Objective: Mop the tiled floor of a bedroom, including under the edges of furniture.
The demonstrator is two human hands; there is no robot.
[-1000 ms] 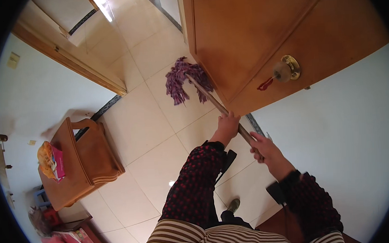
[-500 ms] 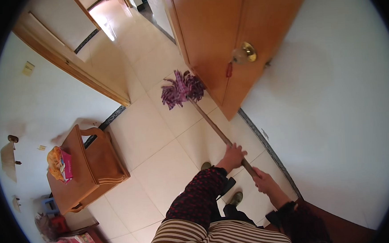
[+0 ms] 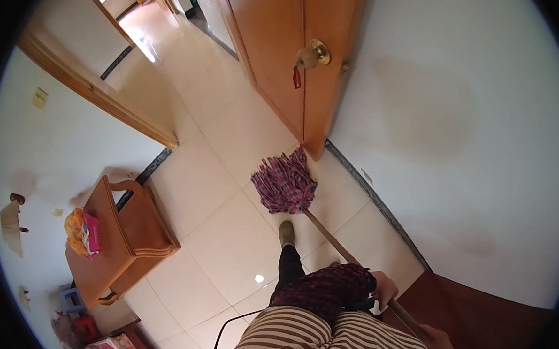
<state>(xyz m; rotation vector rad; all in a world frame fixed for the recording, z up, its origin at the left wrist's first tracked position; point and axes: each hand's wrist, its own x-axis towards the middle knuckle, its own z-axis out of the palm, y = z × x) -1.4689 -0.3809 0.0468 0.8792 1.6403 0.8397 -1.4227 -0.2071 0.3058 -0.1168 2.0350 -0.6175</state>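
Observation:
A mop with a purple and pink checked cloth-strip head [image 3: 285, 185] rests on the pale tiled floor, just below the lower corner of the wooden door. Its wooden handle [image 3: 331, 236] slants down to the right toward my body. My left hand [image 3: 383, 288] is wrapped round the middle of the handle, partly hidden by its dark red-patterned sleeve. Lower down, near the bottom edge, my right hand [image 3: 437, 341] is closed round the handle's upper end; its fingers show only in part.
The open wooden door [image 3: 278, 53] has a brass knob [image 3: 314, 55] with a red tag. A wooden table [image 3: 127, 248] at the left carries a pink and orange bag [image 3: 82, 233]. My shoe [image 3: 286, 230] is close to the mop head. A dark red surface [image 3: 474, 316] is at lower right.
The mop head has come back from beside the door toward my feet. Both hands have moved down and right with the handle, and my foot shows farther forward.

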